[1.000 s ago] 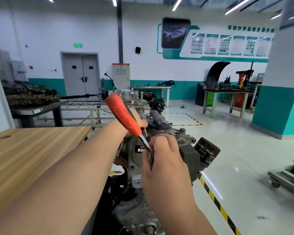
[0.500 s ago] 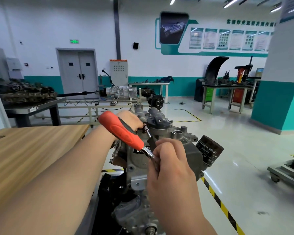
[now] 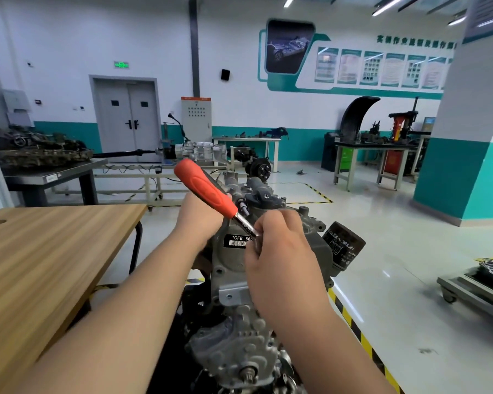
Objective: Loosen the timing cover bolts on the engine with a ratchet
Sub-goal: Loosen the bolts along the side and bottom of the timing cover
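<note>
Pale wooden tabletop (image 3: 54, 251) near left, grey cast-metal engine (image 3: 239, 351) just beside it.
On its grey timing cover (image 3: 228, 263) the right hand (image 3: 279, 257) curls its fingers round the head of the orange-handled steel ratchet (image 3: 205, 189); the bolt is hidden. From there the handle rises up-left and away, crossing the left hand (image 3: 199, 217), which rests on the engine; its fingers I cannot tell.

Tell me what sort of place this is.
Most likely an automotive training workshop: a bare engine sits in front, a gearbox with its driveshaft stands behind, and a car chassis poster hangs above.
</note>
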`<state>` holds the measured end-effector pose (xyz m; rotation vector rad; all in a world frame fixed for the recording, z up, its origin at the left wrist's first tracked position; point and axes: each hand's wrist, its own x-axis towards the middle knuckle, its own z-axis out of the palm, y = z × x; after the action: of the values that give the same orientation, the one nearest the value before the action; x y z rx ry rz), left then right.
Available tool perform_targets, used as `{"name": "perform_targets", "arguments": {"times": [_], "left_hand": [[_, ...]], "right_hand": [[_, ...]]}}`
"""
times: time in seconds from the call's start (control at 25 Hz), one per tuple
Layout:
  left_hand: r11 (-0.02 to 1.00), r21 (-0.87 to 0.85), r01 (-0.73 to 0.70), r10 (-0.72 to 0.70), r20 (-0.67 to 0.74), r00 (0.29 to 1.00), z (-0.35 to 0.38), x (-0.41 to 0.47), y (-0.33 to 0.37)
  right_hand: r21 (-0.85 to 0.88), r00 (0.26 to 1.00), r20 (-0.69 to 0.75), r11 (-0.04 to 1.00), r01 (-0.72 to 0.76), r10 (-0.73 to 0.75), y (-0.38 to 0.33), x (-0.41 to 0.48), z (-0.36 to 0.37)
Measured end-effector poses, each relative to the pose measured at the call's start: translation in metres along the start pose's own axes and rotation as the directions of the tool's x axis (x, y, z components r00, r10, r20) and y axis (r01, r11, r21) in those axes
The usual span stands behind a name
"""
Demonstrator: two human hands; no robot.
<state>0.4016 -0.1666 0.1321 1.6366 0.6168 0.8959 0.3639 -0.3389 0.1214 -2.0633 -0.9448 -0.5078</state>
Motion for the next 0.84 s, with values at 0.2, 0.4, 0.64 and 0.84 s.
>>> {"name": "perform_targets", "arguments": {"times": [0.2, 0.4, 0.64, 0.84], "left_hand": [[0.729, -0.462, 0.504, -0.282, 0.469, 0.837, 0.004, -0.073, -0.03], [0.702, -0.494, 0.513, -0.143, 0.608, 0.781, 0.022, -0.083, -0.025], [0.715, -0.539, 0.446, -0.119, 0.534, 0.837, 0.011, -0.09, -0.023], [0.806, -0.367, 0.464, -0.216, 0.548, 0.808, -0.006, -0.089, -0.013]], "right_hand": [[-0.117, 0.994, -0.041, 0.988, -0.104, 0.1, -0.003, 0.008, -0.006], [-0.26, 0.986, -0.055, 0.951, -0.166, 0.158, -0.003, 0.004, 0.0], [0.111, 0.925, 0.142, 0.923, -0.368, 0.351, -0.01, 0.006, 0.003], [0.773, 0.667, 0.617, -0.165, -0.612, 0.417, -0.024, -0.001, 0.008]]}}
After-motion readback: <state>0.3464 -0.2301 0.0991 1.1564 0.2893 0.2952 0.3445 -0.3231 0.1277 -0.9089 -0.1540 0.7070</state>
